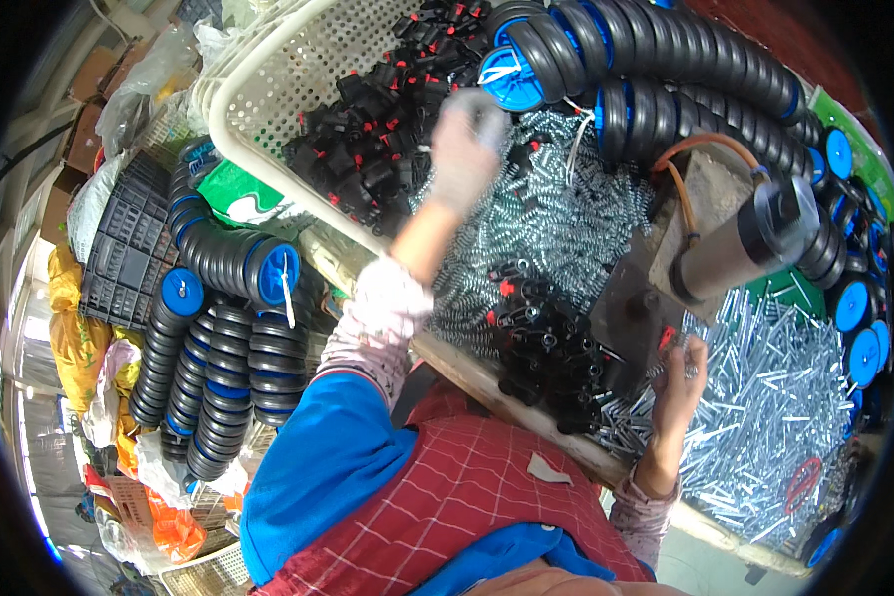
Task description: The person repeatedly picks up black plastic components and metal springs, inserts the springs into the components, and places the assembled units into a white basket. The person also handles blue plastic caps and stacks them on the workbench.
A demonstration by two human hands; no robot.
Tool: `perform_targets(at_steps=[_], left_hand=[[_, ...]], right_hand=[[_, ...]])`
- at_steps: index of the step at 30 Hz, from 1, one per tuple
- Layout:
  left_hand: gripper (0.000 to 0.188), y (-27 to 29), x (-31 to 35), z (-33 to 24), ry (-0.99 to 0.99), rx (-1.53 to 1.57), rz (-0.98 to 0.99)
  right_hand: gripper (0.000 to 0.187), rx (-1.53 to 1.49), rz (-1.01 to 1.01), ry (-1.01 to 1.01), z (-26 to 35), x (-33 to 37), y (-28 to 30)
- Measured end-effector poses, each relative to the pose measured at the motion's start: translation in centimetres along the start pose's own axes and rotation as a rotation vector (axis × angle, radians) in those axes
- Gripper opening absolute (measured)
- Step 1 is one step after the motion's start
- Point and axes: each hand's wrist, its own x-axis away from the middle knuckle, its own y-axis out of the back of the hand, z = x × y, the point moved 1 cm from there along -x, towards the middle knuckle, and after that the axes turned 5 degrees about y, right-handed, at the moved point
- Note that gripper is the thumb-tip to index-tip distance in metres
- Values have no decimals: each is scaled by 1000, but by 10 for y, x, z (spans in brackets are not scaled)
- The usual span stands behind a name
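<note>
Along the near edge of the bench (477,380): left hand (466,149), blurred, above the border of loose springs (546,228) and black parts (353,134) with red bits in a white basket (226,111), its grip cannot be told; right hand (679,387), fingers curled near the foot of a clear-walled cylinder (730,256), whether grasping anything cannot be told; springs, heaped mid-bench between the hands; second pile of black parts (541,343), nearer the edge; silver pins (775,397), heaped right of the right hand; black wheels (230,382) with blue hubs, stacked in rows at left.
</note>
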Motion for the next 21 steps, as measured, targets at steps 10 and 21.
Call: perform_targets(at_steps=[10, 21], left_hand=[[69, 32, -170, 192, 615, -1048, 85], [46, 22, -207, 186, 695, -1041, 169]], right_hand=[[19, 106, -90, -16, -40, -11, 32], [23, 335, 46, 367, -23, -6, 25]])
